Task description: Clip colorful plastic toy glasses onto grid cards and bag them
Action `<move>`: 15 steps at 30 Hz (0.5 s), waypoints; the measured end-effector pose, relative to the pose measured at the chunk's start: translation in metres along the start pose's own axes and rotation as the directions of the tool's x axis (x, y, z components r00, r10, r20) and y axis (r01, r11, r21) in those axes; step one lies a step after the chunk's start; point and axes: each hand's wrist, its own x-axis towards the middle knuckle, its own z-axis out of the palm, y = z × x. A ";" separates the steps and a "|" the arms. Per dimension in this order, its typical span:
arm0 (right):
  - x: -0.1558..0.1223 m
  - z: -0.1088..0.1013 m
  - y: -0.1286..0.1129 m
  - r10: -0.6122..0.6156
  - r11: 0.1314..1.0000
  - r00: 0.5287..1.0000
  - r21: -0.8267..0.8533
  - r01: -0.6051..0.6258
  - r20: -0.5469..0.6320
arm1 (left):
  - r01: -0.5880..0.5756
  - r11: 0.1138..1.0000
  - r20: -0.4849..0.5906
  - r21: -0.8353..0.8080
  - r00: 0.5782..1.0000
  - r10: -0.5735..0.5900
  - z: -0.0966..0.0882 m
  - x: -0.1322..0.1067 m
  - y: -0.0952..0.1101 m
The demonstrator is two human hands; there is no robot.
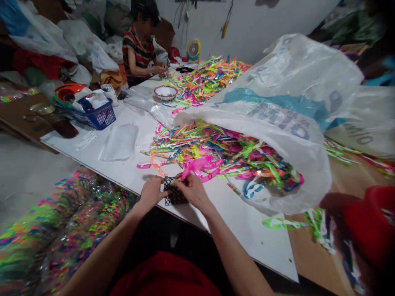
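A small black plastic grid (174,196) lies on the white table top (247,226) near its front edge. My left hand (151,191) holds the grid's left side with curled fingers. My right hand (193,190) grips its right side and pinches something at the grid's top edge; I cannot make out what. Just beyond my hands a heap of bright pink, green, orange and yellow plastic strips (216,154) spills from a large clear plastic sack (277,123) lying on its side.
A second heap of coloured strips (203,80) lies at the far end, where another person (140,49) sits working. A white bowl (166,92), a blue basket (97,117) and flat clear bags (119,142) are on the table. Bagged coloured bundles (61,230) lie at lower left.
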 end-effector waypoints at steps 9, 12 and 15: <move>0.018 0.041 0.006 0.154 0.884 0.987 -0.453 -0.116 0.049 | 0.052 0.998 0.058 -0.022 0.997 -0.051 -0.001 -0.001 0.004; 0.022 0.047 -0.010 0.186 0.760 0.977 -0.646 -0.076 0.104 | -0.011 1.000 0.107 -0.016 0.994 0.013 -0.005 0.005 0.002; 0.029 0.054 -0.018 0.133 0.711 0.986 -0.703 -0.023 0.102 | -0.043 0.999 0.171 0.020 0.984 0.039 -0.011 0.012 0.002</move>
